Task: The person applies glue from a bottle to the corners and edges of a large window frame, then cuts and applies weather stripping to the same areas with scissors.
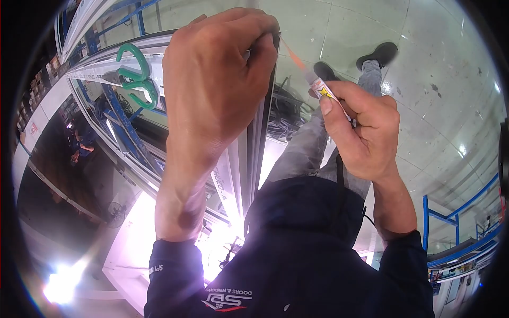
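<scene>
My right hand (366, 124) is closed around a small white glue tube (324, 91) with yellow print, gripped between thumb and fingers. Its thin orange nozzle (293, 55) points up and left, toward the fingertips of my left hand (217, 79). That hand is closed at the corner of a pale profile frame (249, 143) with a dark edge strip (269, 100); its fingers curl under, and what they pinch is hidden. Left of it, scissors with green handles (139, 74) lie on the frame.
Blue metal racks (442, 217) stand at the right, and more blue bars (119, 114) show beneath the frame. Dark coiled cables (286, 114) lie on the tiled floor (424, 106) near my legs. Another person (82, 146) is far off at the left.
</scene>
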